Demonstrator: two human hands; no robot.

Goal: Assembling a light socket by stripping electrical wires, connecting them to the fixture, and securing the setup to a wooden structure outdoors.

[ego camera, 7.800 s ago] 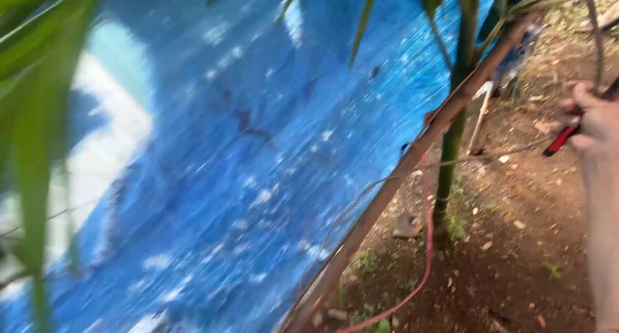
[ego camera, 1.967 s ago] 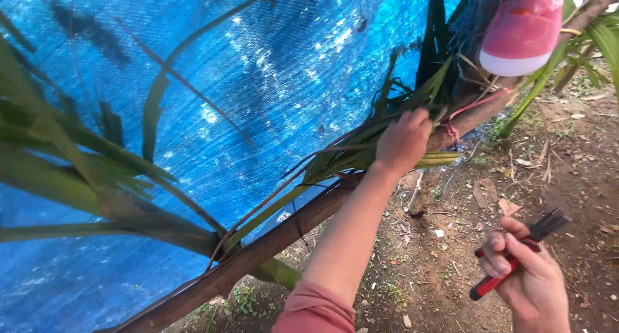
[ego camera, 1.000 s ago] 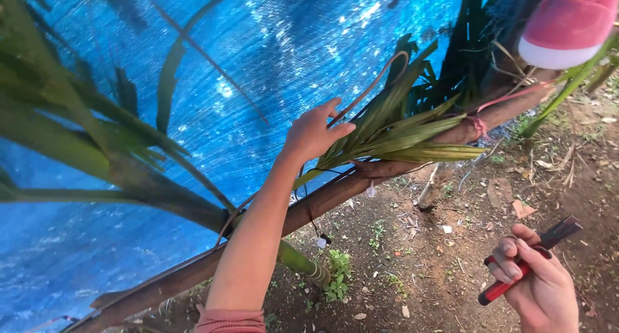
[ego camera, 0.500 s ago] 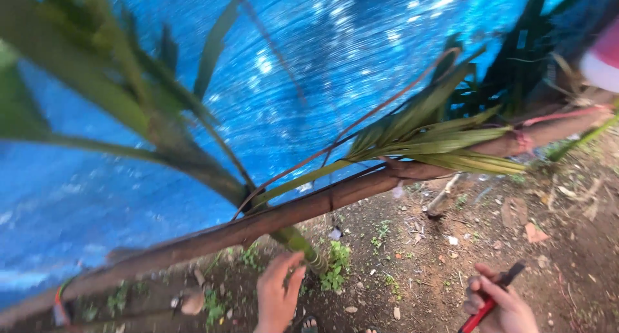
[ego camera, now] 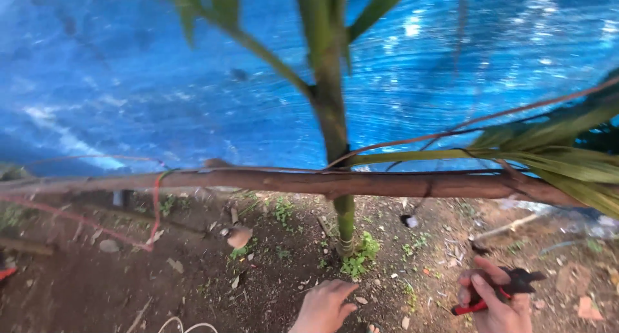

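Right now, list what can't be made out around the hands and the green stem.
- Head view: left hand is cut off by the bottom edge; wrist unseen.
- Right hand covers the red handles of the pruning shears; blade state unclear.
- Green stem top is cut off by the upper edge, blurred.
- Blue tarp hides everything behind.

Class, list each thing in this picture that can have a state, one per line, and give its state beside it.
left hand: empty, fingers loosely spread, low over the soil
right hand: closed around the red-handled pruners
red-handled pruners: held, blades look shut
green plant stem: upright, rooted in the soil
wooden pole: lying horizontal across the stem
blue tarp: stretched behind the pole
red string: looped around the pole, hanging down
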